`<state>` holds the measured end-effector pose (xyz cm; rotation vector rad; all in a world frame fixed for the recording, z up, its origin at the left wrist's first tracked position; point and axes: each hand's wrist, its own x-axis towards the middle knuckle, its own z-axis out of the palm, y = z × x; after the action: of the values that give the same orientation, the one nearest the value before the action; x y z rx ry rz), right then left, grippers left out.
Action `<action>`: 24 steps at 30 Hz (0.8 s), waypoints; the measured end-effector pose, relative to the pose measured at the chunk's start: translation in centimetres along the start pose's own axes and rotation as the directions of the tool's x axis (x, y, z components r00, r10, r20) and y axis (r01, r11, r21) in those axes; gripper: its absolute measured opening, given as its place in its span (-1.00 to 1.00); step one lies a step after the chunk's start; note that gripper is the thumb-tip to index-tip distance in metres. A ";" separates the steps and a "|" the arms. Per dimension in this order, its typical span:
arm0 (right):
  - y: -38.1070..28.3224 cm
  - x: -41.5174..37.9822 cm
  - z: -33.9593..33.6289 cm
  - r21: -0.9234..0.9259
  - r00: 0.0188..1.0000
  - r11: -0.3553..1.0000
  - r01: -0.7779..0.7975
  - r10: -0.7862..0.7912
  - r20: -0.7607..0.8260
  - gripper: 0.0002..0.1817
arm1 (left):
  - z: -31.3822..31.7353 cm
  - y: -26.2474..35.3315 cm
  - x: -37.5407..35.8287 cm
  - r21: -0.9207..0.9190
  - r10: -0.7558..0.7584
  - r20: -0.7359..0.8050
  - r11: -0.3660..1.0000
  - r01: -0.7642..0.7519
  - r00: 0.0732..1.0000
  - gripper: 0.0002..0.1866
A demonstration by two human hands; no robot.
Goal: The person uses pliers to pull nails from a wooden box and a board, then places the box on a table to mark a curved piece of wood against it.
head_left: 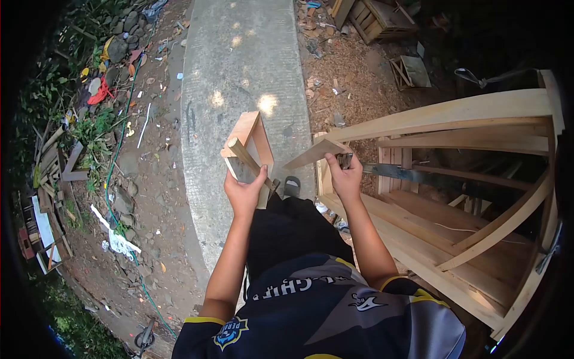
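Note:
My left hand (pixel 246 190) is closed around a small open wooden frame (pixel 243 127) made of short boards, held over the concrete path. In the same grip is a hammer (pixel 242 153); its wooden handle angles up and away, and its dark head lies near my thighs. Off to the right, my right hand (pixel 345 175) grips a short, flat wooden board (pixel 315 153) whose tapered end points toward the small frame. A dark metallic piece (pixel 344 160) shows between the fingers of that hand; I cannot tell what it is.
A large wooden framework (pixel 442 119) with curved and straight rails stands close on my right. Under me runs a concrete path (pixel 239 66). Stones, litter and a green hose (pixel 118 146) lie on the left. Wooden crates (pixel 382 21) and wood shavings are at the upper right.

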<state>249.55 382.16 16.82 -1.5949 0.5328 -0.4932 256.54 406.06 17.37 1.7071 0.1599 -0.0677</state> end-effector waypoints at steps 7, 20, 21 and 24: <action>0.6 17.1 7.7 0.018 0.979 1.000 0.016 -0.012 -0.204 -0.80 | 5.9 2.1 18.3 0.002 -0.011 0.190 1.000 0.011 0.982 -0.44; 1.0 41.5 6.9 0.185 0.767 0.982 0.027 0.098 -0.634 -0.80 | 25.3 9.8 48.8 0.158 -0.062 0.531 0.987 -0.026 0.845 -0.42; 1.0 43.4 5.5 0.207 0.730 0.978 0.035 0.116 -0.673 -0.79 | 27.9 10.1 50.1 0.181 -0.078 0.555 0.983 -0.029 0.829 -0.40; 2.0 50.0 1.0 0.168 0.640 0.985 -0.033 0.150 -0.753 -0.77 | 35.8 10.2 53.4 0.159 -0.095 0.587 0.987 0.001 0.804 -0.43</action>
<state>289.93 352.61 14.91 -1.1507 1.1909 -1.1261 312.49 372.84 14.92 1.7530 -0.2816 -0.6656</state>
